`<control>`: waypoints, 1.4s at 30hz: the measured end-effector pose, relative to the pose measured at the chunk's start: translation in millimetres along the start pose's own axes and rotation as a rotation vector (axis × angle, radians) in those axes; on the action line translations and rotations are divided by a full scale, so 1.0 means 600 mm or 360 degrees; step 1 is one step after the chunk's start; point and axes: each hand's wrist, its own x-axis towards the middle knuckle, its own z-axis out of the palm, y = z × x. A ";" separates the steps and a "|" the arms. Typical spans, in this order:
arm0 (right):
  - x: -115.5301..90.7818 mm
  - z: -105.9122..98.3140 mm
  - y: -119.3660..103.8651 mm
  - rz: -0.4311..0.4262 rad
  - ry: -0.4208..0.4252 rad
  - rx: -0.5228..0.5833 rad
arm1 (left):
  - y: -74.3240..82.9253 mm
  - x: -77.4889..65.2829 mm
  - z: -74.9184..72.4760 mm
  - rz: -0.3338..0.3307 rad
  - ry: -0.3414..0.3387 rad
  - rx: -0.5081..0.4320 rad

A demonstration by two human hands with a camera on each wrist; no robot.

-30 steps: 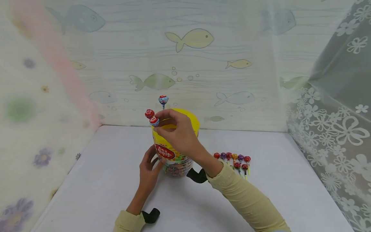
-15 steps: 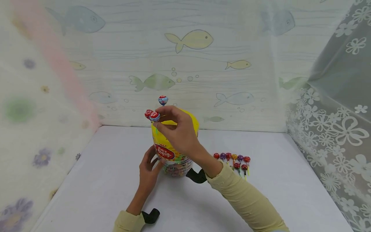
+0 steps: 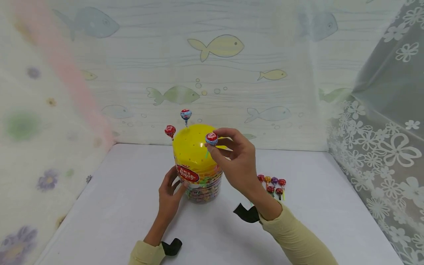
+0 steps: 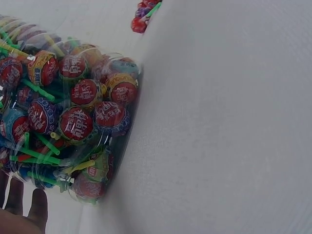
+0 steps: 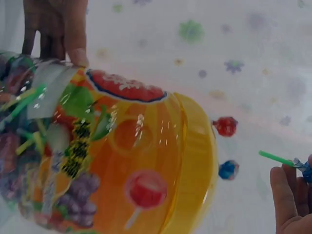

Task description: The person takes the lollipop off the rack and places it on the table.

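Observation:
A clear jar (image 3: pixel 203 191) full of wrapped lollipops stands on the table, topped by a yellow lid (image 3: pixel 188 143) with small holes. My left hand (image 3: pixel 169 198) holds the jar's left side, thumb in front. Between thumb and fingers my right hand (image 3: pixel 236 162) pinches a blue-and-red lollipop (image 3: pixel 212 138) above the lid's right part. Its green stick (image 5: pixel 275 157) points toward the lid and is apart from it in the right wrist view. A red lollipop (image 3: pixel 170 130) and a blue one (image 3: pixel 186 114) stick out of the lid's far left edge.
Several loose lollipops (image 3: pixel 274 180) lie in rows right of the jar, partly hidden by my right forearm. The white table (image 3: pixel 109 206) reaches back to a fish-print curtain (image 3: pixel 218 44). A lace curtain (image 3: pixel 381 147) hangs at the right.
My right hand has moved right with the lollipop, from the lid's left edge to above its right part, uncovering the lid's top. My left hand and the jar stay in place.

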 end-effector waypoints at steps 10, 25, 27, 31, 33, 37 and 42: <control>-0.048 -0.063 0.015 0.0035 0.0136 0.0003 | -0.004 0.002 -0.003 0.0026 0.0003 0.0008; -0.105 -0.153 0.077 0.0243 0.0335 -0.0031 | -0.004 0.003 -0.002 0.0033 0.0005 0.0002; -0.116 -0.166 0.086 0.0300 0.0359 -0.0084 | -0.004 0.003 -0.002 0.0030 0.0006 0.0005; -0.139 -0.192 0.104 0.0404 0.0419 -0.0208 | -0.004 0.004 -0.001 0.0018 0.0003 -0.0003; -0.151 -0.204 0.111 0.0450 0.0441 -0.0274 | -0.004 0.004 -0.001 0.0014 -0.0001 -0.0002; -0.171 -0.227 0.123 0.0540 0.0476 -0.0354 | -0.005 0.004 0.000 0.0009 0.0001 0.0004; -0.192 -0.251 0.136 0.0635 0.0513 -0.0425 | -0.006 0.006 0.001 0.0013 0.0010 0.0012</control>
